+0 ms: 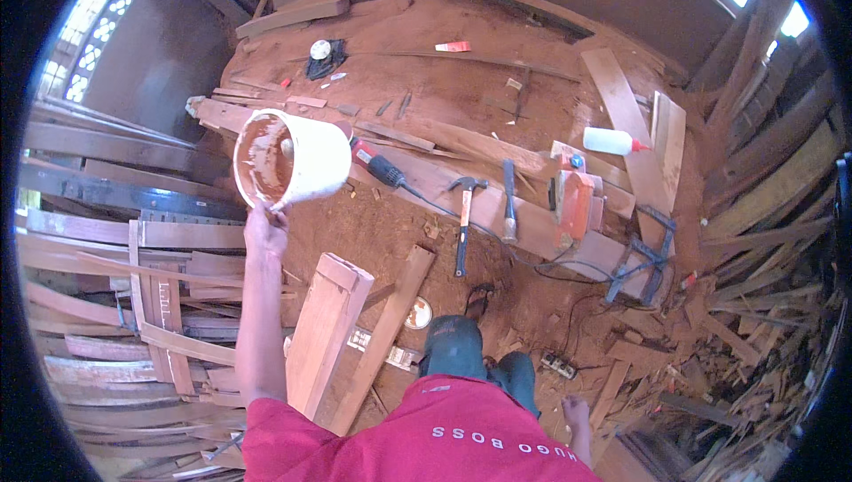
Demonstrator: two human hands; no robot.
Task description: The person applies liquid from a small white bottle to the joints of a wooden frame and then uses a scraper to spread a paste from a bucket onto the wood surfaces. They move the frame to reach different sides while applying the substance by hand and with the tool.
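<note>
A white plastic bucket is tipped on its side in the air, its mouth facing left and its inside smeared reddish brown. My left hand grips it at the rim, with the arm stretched forward. Low at my right side hangs my right hand, small in view, its fingers too unclear to read. Beyond the bucket, a corded red-and-black power tool lies on a thick wooden beam. Farther right on that beam are a claw hammer, a chisel and an orange electric planer.
A white bottle with a red cap lies on boards at the right, beyond a blue metal clamp. Planks lean near my left side. Timber stacks line the left wall. Cords run to a power strip on the dusty floor.
</note>
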